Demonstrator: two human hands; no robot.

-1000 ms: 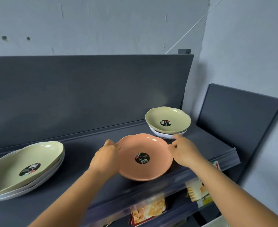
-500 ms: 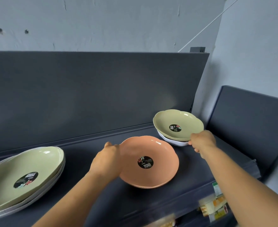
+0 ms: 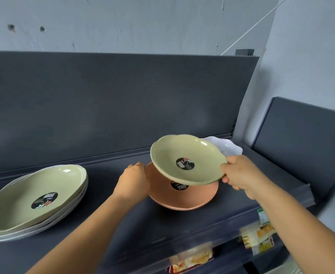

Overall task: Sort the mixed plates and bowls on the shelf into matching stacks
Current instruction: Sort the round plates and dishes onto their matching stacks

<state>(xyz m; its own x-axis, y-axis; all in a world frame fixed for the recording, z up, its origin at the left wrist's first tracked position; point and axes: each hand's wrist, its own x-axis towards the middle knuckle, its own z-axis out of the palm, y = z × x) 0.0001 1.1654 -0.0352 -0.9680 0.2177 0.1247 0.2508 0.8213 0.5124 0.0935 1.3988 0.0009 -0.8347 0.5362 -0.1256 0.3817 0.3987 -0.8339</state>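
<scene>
My right hand point(image 3: 239, 176) grips the right rim of a small green bowl point(image 3: 186, 155) and holds it in the air, tilted, above the orange bowl point(image 3: 184, 198). The orange bowl rests on the dark shelf point(image 3: 123, 224), and my left hand point(image 3: 133, 179) holds its left rim. Behind the green bowl a white bowl point(image 3: 229, 148) sits on the shelf, partly hidden. At the far left lies a stack of large plates point(image 3: 34, 196), a green one on top of pale ones.
A dark back panel point(image 3: 113, 99) rises behind the shelf. Another dark panel point(image 3: 305, 139) stands to the right. Below the shelf's front edge, blurred packaged goods point(image 3: 259, 234) sit on a lower level.
My right hand left the orange bowl, took the green bowl off the white bowl and carried it left, over the orange bowl. My left hand stays on the orange bowl.
</scene>
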